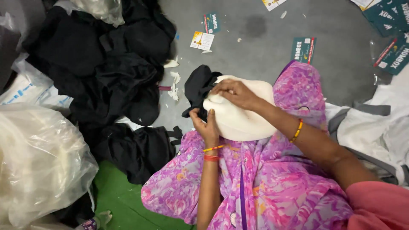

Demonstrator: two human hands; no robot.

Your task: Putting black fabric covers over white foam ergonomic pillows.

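My right hand (233,93) sits near the centre of the frame, palm down on top of a cream foam pad (238,113), fingers curled and pinching at its upper left edge where a black fabric cover (200,87) meets it. My left hand (206,125) comes up from the bottom of the frame and presses against the pad's left side, fingers bent around the rim, thumb toward the black fabric; it grips the pad and cover edge together, though I cannot tell exactly how much of the fabric is caught under the fingers. The pad itself rests on my lap, just above centre, rounded and pale, with the black cover bunched off its upper left corner.

On my left wrist I see red and yellow bangles (211,153); an orange and yellow bangle (297,130) circles my right forearm. Beneath the pad spreads my pink and purple floral garment (255,183), filling the lower middle of the frame.

Further out, a heap of black fabric pieces (102,72) covers the upper left, running down to another dark bundle (140,151) just left of my knee. A large clear plastic bag (38,162) bulges at the lower left. Small white foam scraps (174,81) lie on the grey floor (264,25) just left of the cover. Green printed cards (303,49) are scattered along the upper right, and white and grey cloth (375,119) lies at the right edge.
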